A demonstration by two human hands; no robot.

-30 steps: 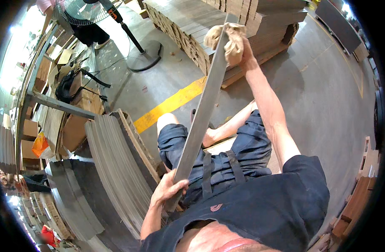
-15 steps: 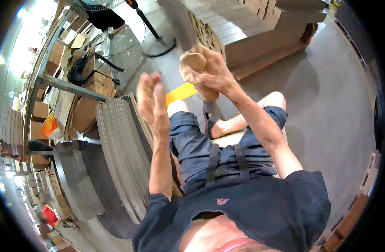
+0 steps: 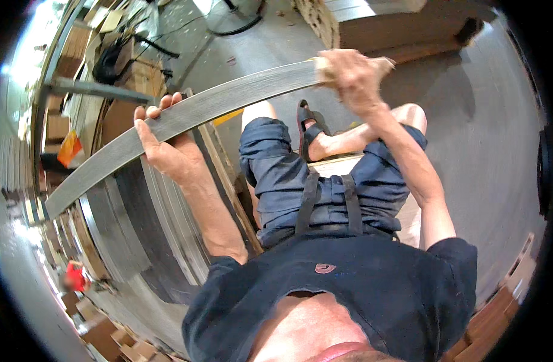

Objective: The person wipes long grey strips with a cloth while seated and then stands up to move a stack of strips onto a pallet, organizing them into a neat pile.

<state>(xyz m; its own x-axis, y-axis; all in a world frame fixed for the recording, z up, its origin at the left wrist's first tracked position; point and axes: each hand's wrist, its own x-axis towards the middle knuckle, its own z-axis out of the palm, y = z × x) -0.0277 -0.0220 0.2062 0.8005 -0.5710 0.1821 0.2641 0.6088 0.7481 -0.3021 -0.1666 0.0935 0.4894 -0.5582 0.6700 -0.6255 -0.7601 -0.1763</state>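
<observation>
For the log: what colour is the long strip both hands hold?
Grey, a dull metallic sheen, on the long strip; head view.

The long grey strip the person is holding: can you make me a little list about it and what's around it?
strip: long, flat, grey strip, held crosswise in front of the person
left hand: left hand grips the strip from below, fingers curled over its top edge
right hand: right hand grips the strip's right end with a tan cloth
person: seated, dark shorts, sandal
to the left: stack of similar grey strips on edge
floor: grey concrete floor, yellow line
</observation>
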